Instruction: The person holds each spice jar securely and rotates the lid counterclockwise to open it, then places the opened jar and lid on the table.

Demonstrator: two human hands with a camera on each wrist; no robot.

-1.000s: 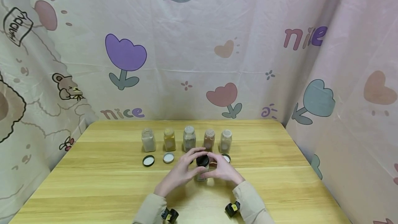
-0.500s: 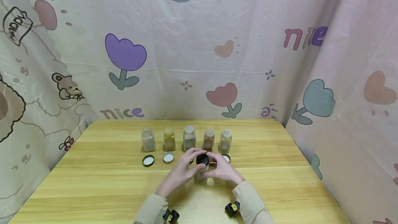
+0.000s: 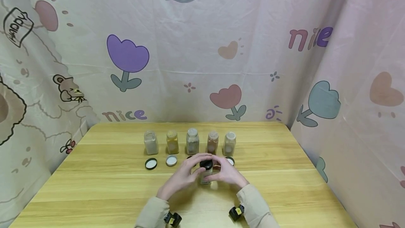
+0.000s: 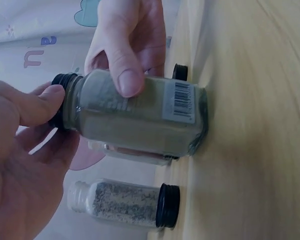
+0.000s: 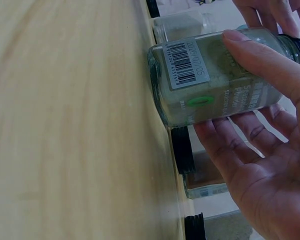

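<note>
A clear glass seasoning jar (image 4: 140, 112) with a barcode label and greenish-grey powder stands upright on the table between my hands. My left hand (image 3: 185, 176) pinches its black cap (image 3: 206, 165) between thumb and fingers at the jar's neck. Lower down, my right hand (image 3: 226, 173) grips the glass body, thumb across the near side and fingers behind it. The right wrist view shows printed lettering and a green mark on the jar's side. Much of the jar is hidden by the hands in the head view.
Several uncapped jars stand in a row behind: white (image 3: 151, 145), yellow (image 3: 172, 144), speckled grey (image 3: 192, 144), reddish-brown (image 3: 212, 143) and pale (image 3: 229, 145). Caps lie before them, including a black-rimmed one (image 3: 151, 163) and a silvery one (image 3: 171, 160). A printed curtain (image 3: 190, 62) hangs behind the table.
My left fingers have shifted slightly around the cap, turning and lowering a little. The right hand and the jar stay in place.
</note>
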